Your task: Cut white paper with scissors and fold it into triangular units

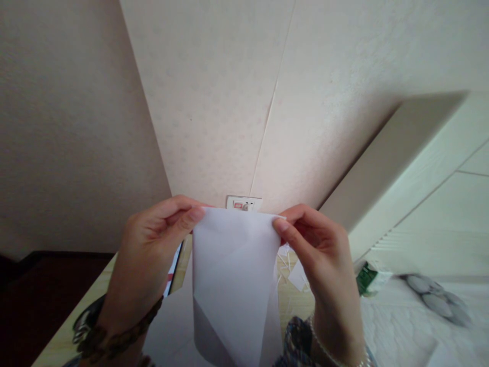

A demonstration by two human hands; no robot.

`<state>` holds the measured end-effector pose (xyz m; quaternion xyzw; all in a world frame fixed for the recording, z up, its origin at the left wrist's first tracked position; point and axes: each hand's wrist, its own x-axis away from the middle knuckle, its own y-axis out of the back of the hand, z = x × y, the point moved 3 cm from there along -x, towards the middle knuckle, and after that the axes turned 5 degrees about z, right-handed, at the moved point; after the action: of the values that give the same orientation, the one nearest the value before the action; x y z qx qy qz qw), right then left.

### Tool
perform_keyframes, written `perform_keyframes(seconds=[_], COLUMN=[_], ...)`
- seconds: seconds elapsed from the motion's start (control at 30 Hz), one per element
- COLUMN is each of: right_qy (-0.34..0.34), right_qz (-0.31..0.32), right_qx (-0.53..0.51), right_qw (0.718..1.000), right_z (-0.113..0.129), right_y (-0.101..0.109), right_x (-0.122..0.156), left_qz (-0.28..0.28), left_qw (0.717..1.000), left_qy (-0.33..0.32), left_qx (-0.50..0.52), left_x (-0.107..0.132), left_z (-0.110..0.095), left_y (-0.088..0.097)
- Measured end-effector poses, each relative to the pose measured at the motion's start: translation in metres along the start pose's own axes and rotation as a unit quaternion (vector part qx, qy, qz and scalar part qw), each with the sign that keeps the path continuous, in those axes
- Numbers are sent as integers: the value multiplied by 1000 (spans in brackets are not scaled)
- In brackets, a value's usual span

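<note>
A white sheet of paper point(237, 265) hangs upright between my two hands, with a fold or overlapping layer showing lower down. My left hand point(164, 234) pinches its top left corner between thumb and fingers. At the top right corner, my right hand point(313, 244) grips the paper the same way, thumb in front. Below and behind it, more white paper point(168, 326) lies on the wooden table point(101, 300); I cannot tell whether it is part of the held sheet.
Behind the paper a wall socket point(244, 203) holds a plug. White paper scraps point(298, 275) and thin strips lie on the table at right. A dark-edged screen point(173, 270) shows by my left wrist. A green packet point(367, 279) is at right, near a white quilted surface point(405, 326).
</note>
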<state>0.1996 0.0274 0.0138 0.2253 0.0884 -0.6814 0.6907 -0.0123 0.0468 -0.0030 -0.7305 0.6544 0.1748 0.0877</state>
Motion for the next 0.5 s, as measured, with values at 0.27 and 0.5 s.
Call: perform_keyframes(seconds=[0.27, 0.5], right_qy=[1, 2], right_qz=[13, 25], right_qx=[48, 88], right_qw=[999, 996], right_z=[1, 1], right_y=[0, 3], right_x=[-1, -3], left_qz=[-33, -7], left_qw=[997, 999], left_qy=[-36, -32], left_qx=[-67, -35], left_x=[-1, -4], left_z=[-1, 2], left_y=[2, -1])
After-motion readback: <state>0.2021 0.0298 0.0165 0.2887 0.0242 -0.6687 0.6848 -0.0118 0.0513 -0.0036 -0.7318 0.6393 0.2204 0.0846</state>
